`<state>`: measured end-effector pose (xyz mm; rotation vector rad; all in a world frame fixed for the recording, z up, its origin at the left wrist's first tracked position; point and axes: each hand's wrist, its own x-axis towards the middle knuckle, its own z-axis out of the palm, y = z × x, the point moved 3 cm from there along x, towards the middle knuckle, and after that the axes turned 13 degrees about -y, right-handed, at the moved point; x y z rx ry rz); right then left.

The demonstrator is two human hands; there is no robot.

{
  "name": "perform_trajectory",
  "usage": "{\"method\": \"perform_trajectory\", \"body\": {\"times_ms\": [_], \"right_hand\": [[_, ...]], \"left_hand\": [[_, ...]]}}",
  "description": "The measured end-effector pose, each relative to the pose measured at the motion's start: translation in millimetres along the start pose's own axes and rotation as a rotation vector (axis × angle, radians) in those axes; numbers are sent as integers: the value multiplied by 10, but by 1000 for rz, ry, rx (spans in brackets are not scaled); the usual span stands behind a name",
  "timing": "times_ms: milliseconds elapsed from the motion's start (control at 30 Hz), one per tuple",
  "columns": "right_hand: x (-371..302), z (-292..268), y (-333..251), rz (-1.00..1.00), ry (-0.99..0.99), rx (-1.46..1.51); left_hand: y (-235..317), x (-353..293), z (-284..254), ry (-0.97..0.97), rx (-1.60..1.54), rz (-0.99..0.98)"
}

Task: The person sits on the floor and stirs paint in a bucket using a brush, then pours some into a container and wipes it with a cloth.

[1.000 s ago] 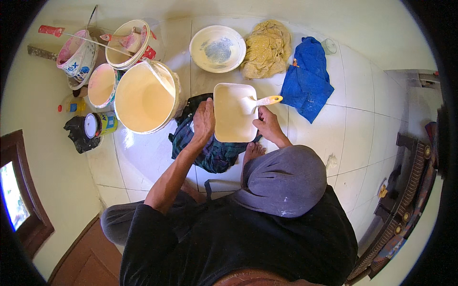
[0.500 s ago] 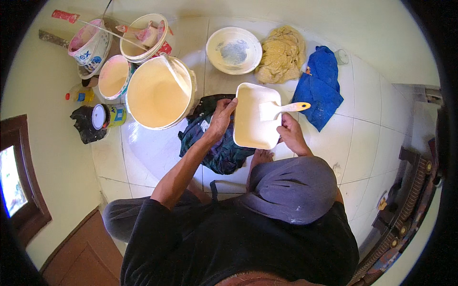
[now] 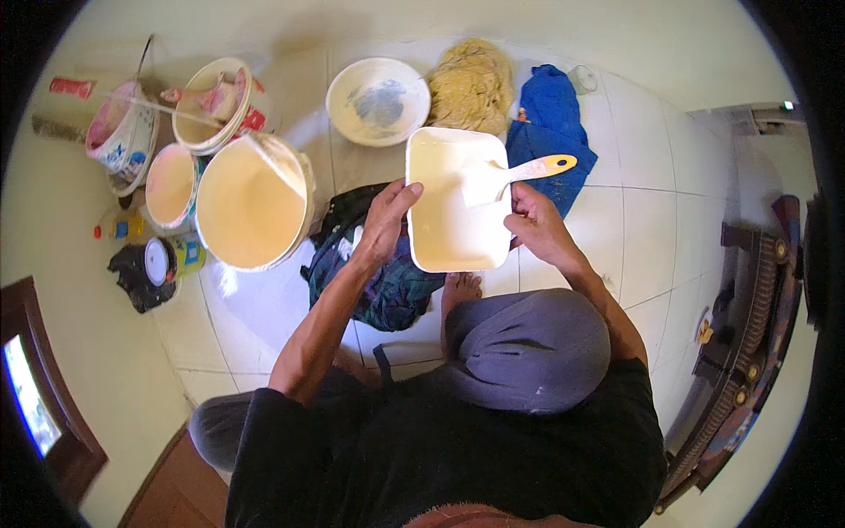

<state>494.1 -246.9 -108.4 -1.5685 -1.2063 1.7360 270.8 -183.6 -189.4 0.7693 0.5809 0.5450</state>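
Observation:
A pale cream paint tray [image 3: 447, 238] is held up between my two hands above the floor. My left hand [image 3: 385, 220] grips its left rim, thumb over the edge. At the right rim, my right hand [image 3: 539, 224] is closed on the tray just below the brush handle. A paintbrush [image 3: 537, 169] with a white and yellow handle lies in the tray, its head inside and its handle sticking out over the right side. Under the tray sits a dark plaid cloth [image 3: 387, 295] on the floor.
A large bucket of cream paint [image 3: 246, 211] stands to the left, with smaller tubs [image 3: 170, 187] and a tool-filled bucket [image 3: 207, 123] around it. Farther off are a white basin [image 3: 374, 101], a tan cloth [image 3: 471, 88] and a blue cloth [image 3: 553, 132]. Dark furniture [image 3: 748, 343] lines the right.
My view has turned, so the floor things appear farther left. The tray, still in both hands, has come slightly higher and looks larger. More of my right forearm shows.

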Motion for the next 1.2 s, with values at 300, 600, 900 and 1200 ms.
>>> {"method": "perform_trajectory", "body": {"times_ms": [300,600,900,1200], "right_hand": [[-700,-468,-1228,-140,114,-142],[-2576,-824,-2963,8,143,294],[-5388,-947,-1883,148,809,969],[-7145,-1850,-1061,295,1075,1049]], "left_hand": [[1111,-71,907,31,4,45],[2780,-617,2588,-95,184,-15],[4046,-607,4994,-249,216,-129],[4037,474,6856,-429,95,-227]]}}
